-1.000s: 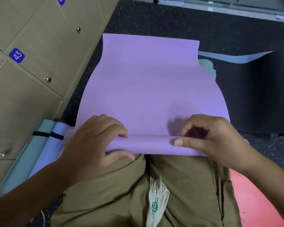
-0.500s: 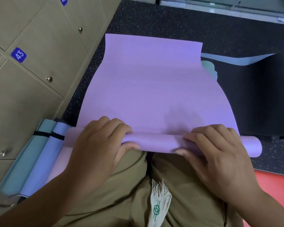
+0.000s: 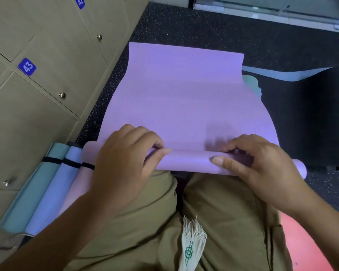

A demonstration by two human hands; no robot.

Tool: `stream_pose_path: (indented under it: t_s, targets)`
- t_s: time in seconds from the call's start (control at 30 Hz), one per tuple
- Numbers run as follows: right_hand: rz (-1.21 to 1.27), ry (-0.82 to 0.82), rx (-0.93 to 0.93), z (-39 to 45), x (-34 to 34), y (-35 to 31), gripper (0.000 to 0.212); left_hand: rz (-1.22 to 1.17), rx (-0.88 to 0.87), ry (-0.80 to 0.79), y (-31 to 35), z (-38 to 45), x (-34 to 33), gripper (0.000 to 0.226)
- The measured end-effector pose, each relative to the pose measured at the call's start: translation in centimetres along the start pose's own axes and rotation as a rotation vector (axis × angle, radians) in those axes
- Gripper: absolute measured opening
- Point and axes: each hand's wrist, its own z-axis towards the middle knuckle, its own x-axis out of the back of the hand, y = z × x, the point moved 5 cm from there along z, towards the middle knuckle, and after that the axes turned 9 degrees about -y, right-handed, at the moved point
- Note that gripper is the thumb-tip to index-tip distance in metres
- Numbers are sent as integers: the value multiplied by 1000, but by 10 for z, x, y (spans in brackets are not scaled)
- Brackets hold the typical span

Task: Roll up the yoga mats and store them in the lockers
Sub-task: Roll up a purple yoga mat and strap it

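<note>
Both hands, left hand [image 3: 123, 165] and right hand [image 3: 262, 169], fingers curled around the roll, have re-gripped the purple mat [image 3: 184, 98] at frame centre; rolling has barely begun, lockers [image 3: 53, 61] remain closed.

Purple yoga mat [image 3: 186, 98] lies on dark speckled floor [image 3: 184, 26], near end rolled into a thin tube across the person's knees. Left hand [image 3: 123, 163] curls over the roll's left part; right hand [image 3: 256, 165] grips the right part w/ thumb along the front, other fingers [image 3: 233, 147] tucked behind. Left of the knees: 3 rolled mats [image 3: 47, 192] (teal, blue, pink) w/ black straps, beside beige lockers [image 3: 47, 55] nos. 42 & 43. Black mat [image 3: 311, 114] at right, red mat [image 3: 305, 243] by right knee.
</note>
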Motion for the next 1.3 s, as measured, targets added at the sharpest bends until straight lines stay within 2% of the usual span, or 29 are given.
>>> stream_pose_path:
  t_s: [0.1, 0.2, 0.3, 0.5, 0.6, 0.77, 0.87, 1.0, 1.17, 1.3]
  targets:
    - [136, -121, -94, 7, 4, 0, 38, 66, -16, 61, 3, -10, -4, 35]
    - [171, -130, -122, 12, 6, 1, 39, 49, -14, 86, 2, -17, -10, 45]
    - [117, -20, -121, 13, 8, 1, 38, 22, 7, 63, -1, -15, -14, 45]
    - [-191, 294, 78, 4, -3, -14, 21, -48, 95, -51, -11, 6, -13, 43]
    - [-314, 384, 151, -5, -11, -17, 20, -118, 166, -109, -17, 15, -13, 44]
    - [-291, 319, 151, -5, -15, -8, 35, -224, 259, -155, -23, 25, -14, 43]
    - [-278, 291, 127, 4, -13, -4, 37, -242, 198, -53, -15, 27, -10, 31]
    - [-227, 211, 105, 18, -8, 1, 42, -83, 53, 108, -3, 17, -14, 31]
    - [-206, 169, 54, 33, -7, 2, 43, 26, 29, 44, -8, 12, -24, 53]
    - [-183, 276, 153, 33, -4, -2, 32, 27, 38, 4, -12, 23, -22, 54]
